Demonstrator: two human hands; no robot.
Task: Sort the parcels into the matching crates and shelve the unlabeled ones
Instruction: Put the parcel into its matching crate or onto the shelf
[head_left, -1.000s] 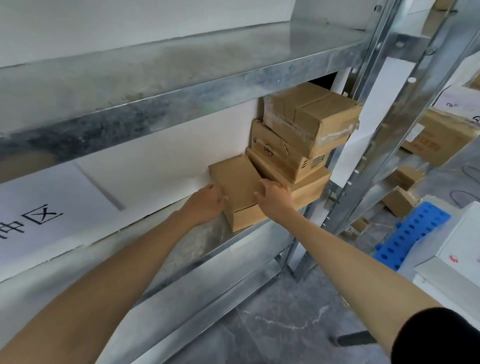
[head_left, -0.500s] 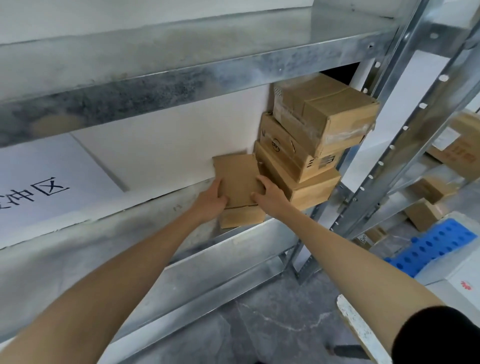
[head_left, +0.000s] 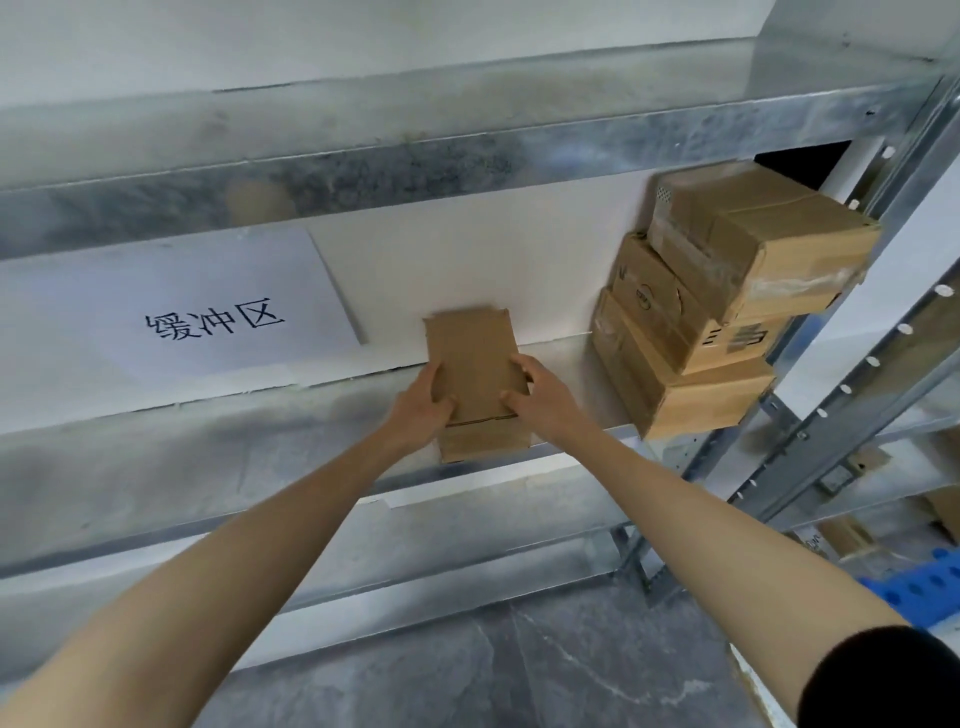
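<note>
Fingers (head_left: 447, 404) of yr L hand (head_left: 418, 410) & R hand (head_left: 545, 400) grip the small box (head_left: 472, 358) by its sides, left of the box stack (head_left: 691, 338) on the shelf (head_left: 260, 457), not touching it.

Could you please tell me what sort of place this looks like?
Probably a warehouse or parcel stockroom: galvanised metal shelving, stacked cardboard boxes at its end, and a printed zone sign on the wall.

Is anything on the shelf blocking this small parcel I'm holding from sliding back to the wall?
Nothing visible does. The left hand and right hand grip the small parcel on the shelf; the stack of boxes stands apart, to its right.
</note>
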